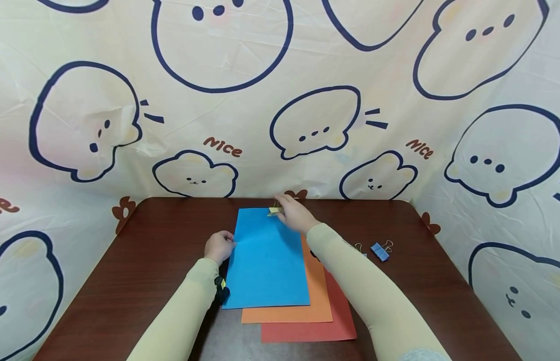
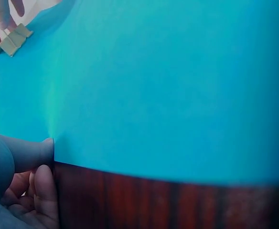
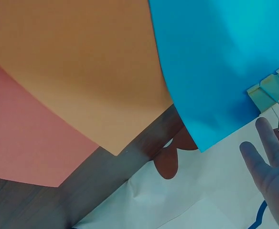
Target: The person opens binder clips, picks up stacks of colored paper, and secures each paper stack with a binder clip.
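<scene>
We find the left hand [image 1: 220,246] pinching the left edge of the blue sheet [image 1: 266,265] between thumb and fingers, with a slight crease running inward from the thumb. The right hand [image 1: 298,213] is at the sheet's far edge, its visible fingers extended and spread about the wire handles of the yellow clip [image 1: 274,210]; we cannot tell whether any fingertip touches the wire. The clip sits astride that far edge; whether it bites other sheets beneath, we cannot see. The blue sheet lies in the middle of the table [image 1: 140,281], partly over the orange sheet [image 1: 318,281], which in turn overlaps the red sheet [image 1: 340,311]; each shows at the near and right margins of the one above. We judge the sheets light, flexible and fairly smooth, liable to slide on one another and to crease under a hard pinch; they are best held flat near an edge or corner. The clip we judge small, stiff and springy, best taken by its handles. Beyond the right sleeve [image 1: 375,286] lies a blue clip [image 1: 380,251], and just beside it a second clip [image 1: 359,246], mostly hidden. A printed cloth [image 1: 253,175] hangs behind the table.
</scene>
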`<action>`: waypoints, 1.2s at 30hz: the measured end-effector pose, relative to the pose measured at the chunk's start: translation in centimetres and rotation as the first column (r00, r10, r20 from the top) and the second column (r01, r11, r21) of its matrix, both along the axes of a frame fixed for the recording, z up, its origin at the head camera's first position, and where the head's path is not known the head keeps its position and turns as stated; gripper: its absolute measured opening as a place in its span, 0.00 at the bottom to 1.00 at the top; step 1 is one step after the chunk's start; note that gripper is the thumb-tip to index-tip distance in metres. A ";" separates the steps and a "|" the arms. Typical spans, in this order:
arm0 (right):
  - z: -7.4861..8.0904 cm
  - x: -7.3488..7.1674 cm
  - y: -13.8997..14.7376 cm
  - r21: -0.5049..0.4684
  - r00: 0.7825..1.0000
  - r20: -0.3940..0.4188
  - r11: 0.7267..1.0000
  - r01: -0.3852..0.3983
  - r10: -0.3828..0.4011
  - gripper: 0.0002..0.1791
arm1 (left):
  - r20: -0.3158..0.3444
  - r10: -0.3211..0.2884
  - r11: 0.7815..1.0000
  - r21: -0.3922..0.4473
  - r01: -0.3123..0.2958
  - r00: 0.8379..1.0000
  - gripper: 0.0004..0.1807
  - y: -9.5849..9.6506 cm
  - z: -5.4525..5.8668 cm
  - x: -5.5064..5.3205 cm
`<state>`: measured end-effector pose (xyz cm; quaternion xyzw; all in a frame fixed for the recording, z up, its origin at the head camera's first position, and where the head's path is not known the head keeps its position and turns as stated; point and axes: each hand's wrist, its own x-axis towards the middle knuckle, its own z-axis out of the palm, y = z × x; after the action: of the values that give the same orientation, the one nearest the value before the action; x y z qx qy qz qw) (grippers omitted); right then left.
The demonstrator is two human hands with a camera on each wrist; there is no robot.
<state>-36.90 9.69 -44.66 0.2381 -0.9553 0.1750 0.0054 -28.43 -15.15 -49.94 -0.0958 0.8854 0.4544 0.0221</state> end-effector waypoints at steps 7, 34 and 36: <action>0.2 0.6 0.3 -0.016 1.000 -0.009 1.000 0.022 -0.022 0.36 | 0.001 0.012 1.000 -0.007 -0.012 1.000 0.06 0.0 -0.1 -0.2; 0.2 10.2 4.8 0.025 0.995 0.083 0.998 -0.050 0.048 0.28 | 0.009 0.013 1.000 -0.023 -0.013 1.000 0.09 0.1 -0.1 -0.2; 0.2 10.7 5.2 0.015 0.995 0.087 0.999 -0.050 0.048 0.27 | 0.008 0.007 1.000 -0.024 -0.007 1.000 0.10 0.1 -0.2 -0.2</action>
<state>-26.21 14.91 -44.50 0.2538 -0.9500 0.1770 -0.0424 -28.62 -15.01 -50.09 -0.1011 0.8903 0.4435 0.0229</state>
